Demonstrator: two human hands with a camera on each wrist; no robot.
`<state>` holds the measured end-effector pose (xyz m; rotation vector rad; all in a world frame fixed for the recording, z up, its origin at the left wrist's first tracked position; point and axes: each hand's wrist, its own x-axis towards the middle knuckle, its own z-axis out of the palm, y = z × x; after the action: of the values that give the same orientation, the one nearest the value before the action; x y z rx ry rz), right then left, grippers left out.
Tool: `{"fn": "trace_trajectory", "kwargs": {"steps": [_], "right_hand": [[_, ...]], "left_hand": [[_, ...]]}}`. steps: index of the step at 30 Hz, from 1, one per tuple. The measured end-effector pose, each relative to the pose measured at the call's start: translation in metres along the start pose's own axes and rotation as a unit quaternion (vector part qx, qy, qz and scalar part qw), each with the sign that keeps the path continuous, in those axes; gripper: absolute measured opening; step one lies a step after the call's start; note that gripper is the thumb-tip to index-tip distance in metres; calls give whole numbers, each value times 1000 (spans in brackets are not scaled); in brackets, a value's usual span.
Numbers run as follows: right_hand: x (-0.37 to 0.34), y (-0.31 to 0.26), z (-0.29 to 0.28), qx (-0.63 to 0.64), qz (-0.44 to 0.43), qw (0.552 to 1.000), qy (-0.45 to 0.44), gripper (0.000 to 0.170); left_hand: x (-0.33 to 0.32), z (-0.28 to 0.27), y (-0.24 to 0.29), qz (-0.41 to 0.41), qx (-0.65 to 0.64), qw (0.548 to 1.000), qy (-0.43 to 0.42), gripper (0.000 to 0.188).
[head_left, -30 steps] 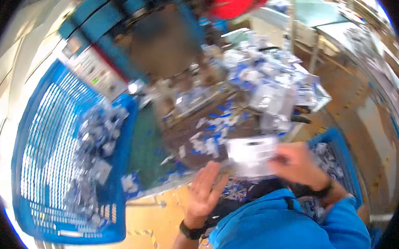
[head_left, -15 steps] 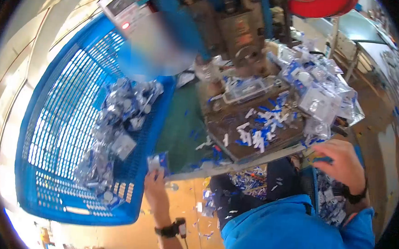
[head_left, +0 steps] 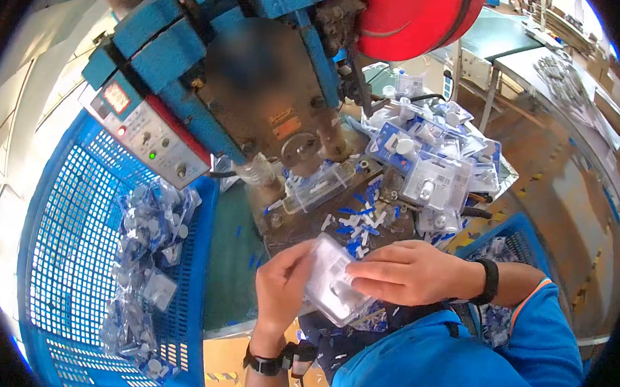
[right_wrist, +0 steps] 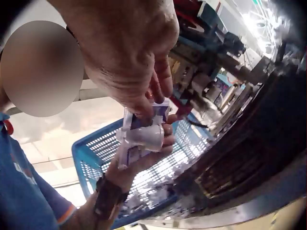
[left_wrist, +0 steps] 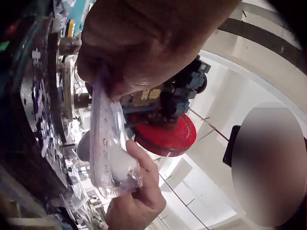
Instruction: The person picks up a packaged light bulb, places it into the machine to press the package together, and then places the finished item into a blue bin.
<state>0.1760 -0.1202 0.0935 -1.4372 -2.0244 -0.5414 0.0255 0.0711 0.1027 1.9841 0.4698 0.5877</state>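
Observation:
A clear plastic package [head_left: 333, 294] is held between both hands in front of the machine. My left hand [head_left: 279, 287] grips its left edge, thumb and fingers on either side. My right hand [head_left: 415, 272] pinches its right side, with the fingertips on the clear face. In the left wrist view the package [left_wrist: 108, 143] stands nearly edge-on, with a rounded white piece [left_wrist: 122, 165] inside. The right wrist view shows the package [right_wrist: 144, 136] with a bulging clear shell; part of its printed backing is covered by fingers.
A blue basket [head_left: 51, 248] with bagged pieces stands at left. The machine's control box [head_left: 143, 130] and a red wheel [head_left: 413, 22] are above. Packages [head_left: 438, 180] lie piled at right, near blue and white scraps [head_left: 361, 225]. Another blue basket [head_left: 534, 239] sits lower right.
The left hand has come back from the basket's edge, where it held a small package. The right hand has moved left from the pile, and both hands now hold one clear package.

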Motion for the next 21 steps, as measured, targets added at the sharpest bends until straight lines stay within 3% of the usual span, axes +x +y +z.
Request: {"fn": "trace_trajectory", "kwargs": {"steps": [3, 4, 7, 8, 11, 15, 21], "right_hand": [[-7, 23, 4, -32, 15, 998, 53, 22], [-8, 34, 10, -35, 29, 996, 78, 22], [-7, 57, 28, -33, 75, 990, 111, 21], [-6, 61, 34, -28, 92, 989, 108, 21], [-2, 69, 47, -25, 121, 986, 115, 20], [-2, 73, 54, -54, 139, 982, 114, 22], [-5, 77, 51, -52, 147, 986, 57, 30]], "left_hand": [[28, 16, -14, 88, -112, 988, 61, 27], [31, 13, -17, 167, 34, 979, 115, 33], [12, 15, -8, 225, 85, 965, 109, 38], [6, 18, -14, 235, 131, 961, 68, 46], [4, 31, -22, 267, 291, 917, 57, 44], [19, 37, -42, 293, 288, 907, 96, 27], [24, 38, -48, 333, 330, 880, 76, 31]]}}
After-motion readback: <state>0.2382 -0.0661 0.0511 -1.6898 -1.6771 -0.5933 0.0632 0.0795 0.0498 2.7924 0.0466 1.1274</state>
